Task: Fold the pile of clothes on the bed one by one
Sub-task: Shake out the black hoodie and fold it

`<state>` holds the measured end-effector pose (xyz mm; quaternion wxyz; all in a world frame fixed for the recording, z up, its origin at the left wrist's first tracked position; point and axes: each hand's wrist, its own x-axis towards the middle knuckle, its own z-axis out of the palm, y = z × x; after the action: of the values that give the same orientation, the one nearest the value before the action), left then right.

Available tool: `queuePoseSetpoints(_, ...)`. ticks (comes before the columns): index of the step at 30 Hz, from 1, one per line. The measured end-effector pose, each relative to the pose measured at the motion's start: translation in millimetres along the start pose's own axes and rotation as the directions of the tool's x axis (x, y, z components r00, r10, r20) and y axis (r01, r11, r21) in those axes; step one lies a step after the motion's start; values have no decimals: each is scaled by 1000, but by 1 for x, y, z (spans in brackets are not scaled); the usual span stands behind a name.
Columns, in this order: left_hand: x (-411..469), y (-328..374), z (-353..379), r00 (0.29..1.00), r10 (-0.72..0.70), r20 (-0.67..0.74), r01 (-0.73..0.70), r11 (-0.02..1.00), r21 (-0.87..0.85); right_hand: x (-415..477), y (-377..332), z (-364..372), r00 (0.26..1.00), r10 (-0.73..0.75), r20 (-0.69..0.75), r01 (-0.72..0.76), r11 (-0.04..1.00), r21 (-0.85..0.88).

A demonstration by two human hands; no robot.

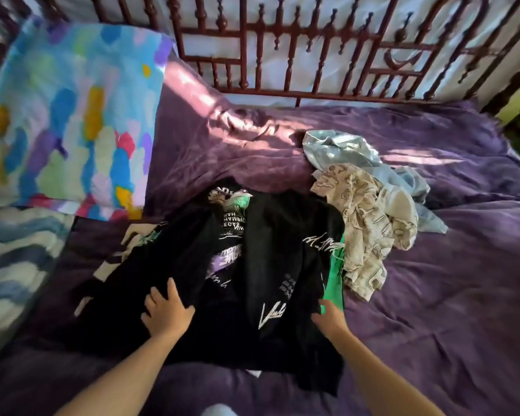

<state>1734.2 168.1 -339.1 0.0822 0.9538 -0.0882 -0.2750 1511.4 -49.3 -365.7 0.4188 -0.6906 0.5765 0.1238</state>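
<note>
Pressing the left hand (167, 310), fingers spread flat, on the black shirt (276, 235) lying mid-bed (433, 295). Reaching the right hand (327, 318) to its right edge beside a green piece (335, 280), fingers hidden, grip impossible to tell. Showing mirrored white print, partly "HAMPIO" and "EGAS", plus signature scrawls. Touching, rightward: crumpled beige garment (367, 229), pale blue garment (342, 151).

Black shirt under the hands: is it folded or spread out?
Partly folded: the black shirt has side flaps turned over its printed middle, not yet compact.
</note>
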Motion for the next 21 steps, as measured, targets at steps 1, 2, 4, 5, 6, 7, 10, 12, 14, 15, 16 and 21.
queuePoseSetpoints(1,-5,-21,11,996,-79,36,82,994,-70,-6,20,15,998,62,7,-62,998,8)
queuePoseSetpoints(2,-9,-40,18,986,-149,71,159,976,-149,-11,36,29,993,113,18,-113,994,6)
queuePoseSetpoints(4,-13,-71,29,968,-214,135,243,933,-265,-21,53,49,987,153,51,-152,988,-35)
queuePoseSetpoints(5,-13,-83,31,963,-212,163,253,922,-292,-24,55,57,988,144,62,-140,988,-62)
queuePoseSetpoints(6,-11,-92,33,963,-200,180,249,918,-308,-28,53,62,990,125,68,-119,989,-93)
queuePoseSetpoints(7,-9,-98,33,965,-184,186,237,915,-325,-29,51,66,993,99,69,-89,987,-133)
queuePoseSetpoints(10,-4,-96,29,973,-139,181,201,899,-390,-30,40,76,998,-29,54,45,948,-315)
queuePoseSetpoints(12,-2,-88,29,978,-98,185,170,888,-427,-32,35,84,985,-152,78,171,850,-499)
queuePoseSetpoints(14,1,-81,34,981,-82,177,158,866,-475,-35,34,89,969,-204,142,246,714,-656)
queuePoseSetpoints(15,2,-79,36,982,-96,162,165,853,-495,-36,36,89,974,-172,148,226,673,-704)
queuePoseSetpoints(16,4,-79,38,982,-122,142,178,843,-507,-35,39,85,984,-129,124,178,656,-733)
queuePoseSetpoints(21,7,-86,37,975,-212,68,213,803,-557,-17,65,19,978,-160,-132,26,725,-688)
